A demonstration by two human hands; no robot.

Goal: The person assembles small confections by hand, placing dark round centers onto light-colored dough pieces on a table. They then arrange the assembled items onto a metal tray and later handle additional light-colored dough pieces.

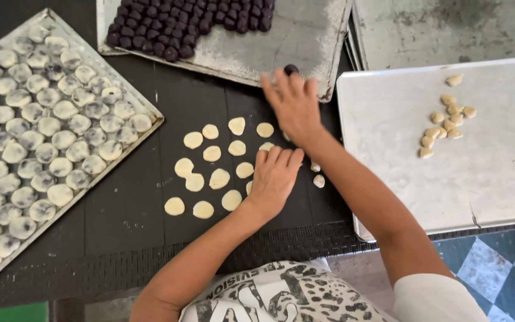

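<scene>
Pressing flat, fingers together, on pale dough discs at frame centre: left hand. Reaching up-centre, right hand pinching dark filling ball at upper tray edge.

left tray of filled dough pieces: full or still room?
Nearly full. Pale round filled dough pieces cover the large metal left tray in tight rows almost edge to edge; bare metal shows only along its rim.

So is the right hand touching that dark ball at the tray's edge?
Touching. The head view shows the right hand's fingertips meeting the dark ball on the tray, no gap visible.
</scene>
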